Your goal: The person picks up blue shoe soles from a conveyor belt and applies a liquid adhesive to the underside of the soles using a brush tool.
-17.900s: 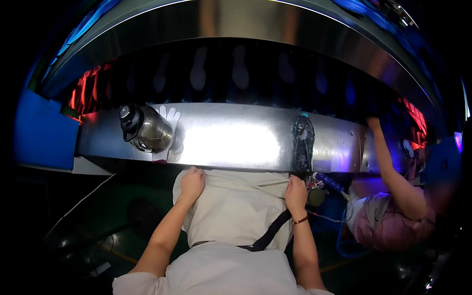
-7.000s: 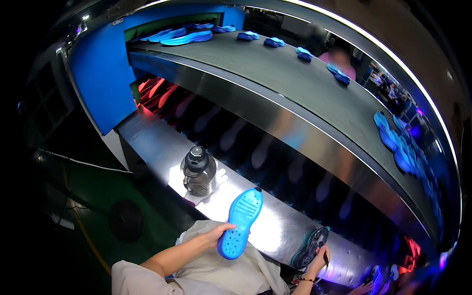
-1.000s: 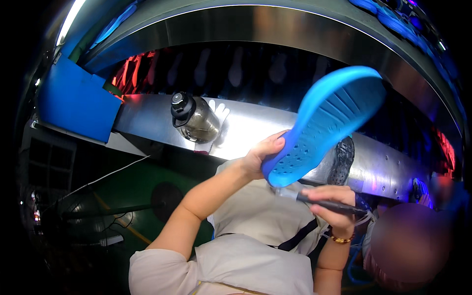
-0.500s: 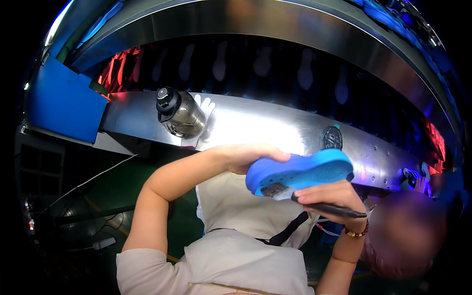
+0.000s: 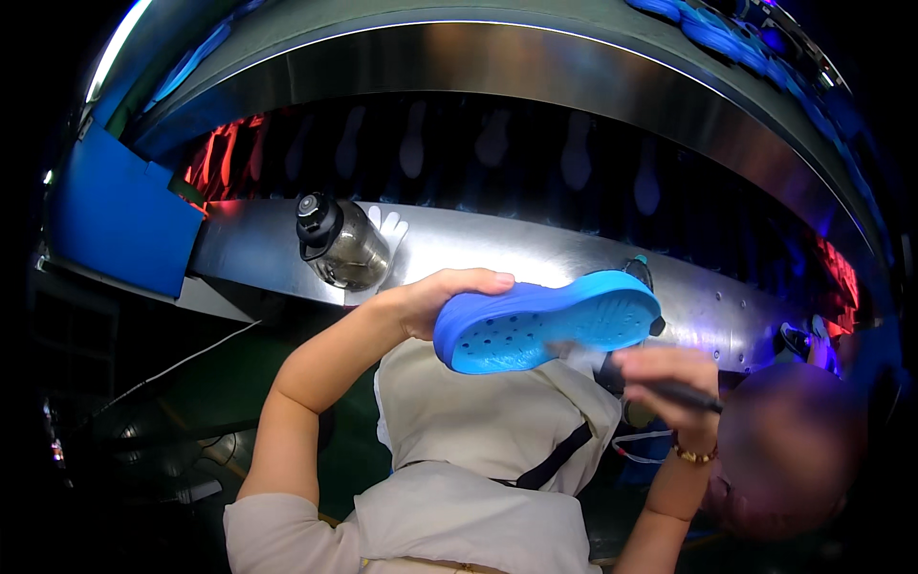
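Note:
My left hand point(image 5: 442, 300) grips a blue shoe sole point(image 5: 535, 330) by its left end, thumb along the upper edge. The sole is held tilted in front of my apron, its light blue hollow side facing me. Rows of small holes dot that side, and its left part looks wet. In my right hand point(image 5: 677, 371), fingers closed, is a brush point(image 5: 685, 394) with a black handle. Its bristle end is smeared by motion over the lower edge of the sole, near the middle; whether it touches cannot be made out.
Behind the sole runs a shiny metal ledge point(image 5: 488, 234). On it stand a dark bottle point(image 5: 349, 251), a white glove point(image 5: 392, 228) and a small dark object with a teal tip point(image 5: 640, 268). Farther back, sole shapes sit in a dark slot. Another person point(image 5: 789, 450) is close at right.
The sole has shifted left and turned so more of its hollow side shows. The brush has swept from the left end toward the middle of the sole.

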The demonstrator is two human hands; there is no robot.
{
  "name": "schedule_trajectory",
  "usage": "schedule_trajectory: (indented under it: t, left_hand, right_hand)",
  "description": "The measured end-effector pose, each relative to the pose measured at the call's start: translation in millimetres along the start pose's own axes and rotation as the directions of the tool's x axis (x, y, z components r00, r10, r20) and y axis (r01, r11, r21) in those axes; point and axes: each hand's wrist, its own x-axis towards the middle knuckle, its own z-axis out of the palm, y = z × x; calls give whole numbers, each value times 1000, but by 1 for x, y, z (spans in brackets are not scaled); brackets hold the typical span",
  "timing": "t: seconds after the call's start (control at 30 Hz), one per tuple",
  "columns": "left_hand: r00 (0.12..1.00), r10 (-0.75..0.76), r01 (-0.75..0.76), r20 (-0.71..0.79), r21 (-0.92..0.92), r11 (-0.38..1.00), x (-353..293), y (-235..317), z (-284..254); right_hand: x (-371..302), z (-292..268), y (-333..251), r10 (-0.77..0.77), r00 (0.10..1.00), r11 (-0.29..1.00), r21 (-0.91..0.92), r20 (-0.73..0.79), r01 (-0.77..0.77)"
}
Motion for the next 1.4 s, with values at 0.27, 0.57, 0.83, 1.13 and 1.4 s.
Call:
schedule_trajectory:
  t: [0.27,0.57,0.83,1.13,1.4]
  left_hand:
    - [997,82,-79,-7,191,978,-20,11,-6]
    - [892,424,-355,155,-337,872,6,-34,-56]
    - [912,410,-344,-2,-546,764,69,-64,-17]
    - [836,469,-549,-286,-471,691,45,-46,-19]
    - [749,619,-642,-236,-492,589,43,-30,1]
  right_hand:
    - [-7,6,-1,-23,1000,996,87,9,22]
    - [-7,19,-8,-7,998,996,92,-69,14]
    - [9,69,45,299,881,944,250,-367,-217]
    - [6,75,5,-48,999,992,-114,-26,44]
    - [20,74,0,-111,994,992,54,-19,112]
